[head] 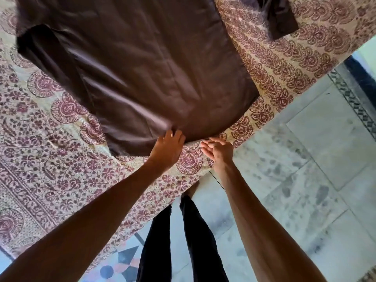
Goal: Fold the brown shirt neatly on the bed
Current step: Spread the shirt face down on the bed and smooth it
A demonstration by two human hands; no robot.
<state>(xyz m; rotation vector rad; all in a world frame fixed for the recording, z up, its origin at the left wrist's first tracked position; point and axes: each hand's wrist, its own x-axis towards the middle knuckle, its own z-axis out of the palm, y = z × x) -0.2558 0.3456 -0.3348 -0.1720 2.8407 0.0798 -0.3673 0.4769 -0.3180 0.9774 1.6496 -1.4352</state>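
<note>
The brown shirt (142,64) lies spread flat on the bed (50,159), its hem toward me. One sleeve is folded over the body on the left, the other sleeve (278,15) sticks out at the top right. My left hand (167,149) grips the hem near its middle, fingers curled over the cloth edge. My right hand (217,149) hovers just right of it at the bed's edge, fingers curled, apparently holding nothing.
The bed carries a cream cover with maroon floral print. Its edge runs diagonally from lower left to upper right. A pale marble floor (305,180) lies to the right, with a patterned border (354,102). My legs in black trousers (183,241) stand against the bed.
</note>
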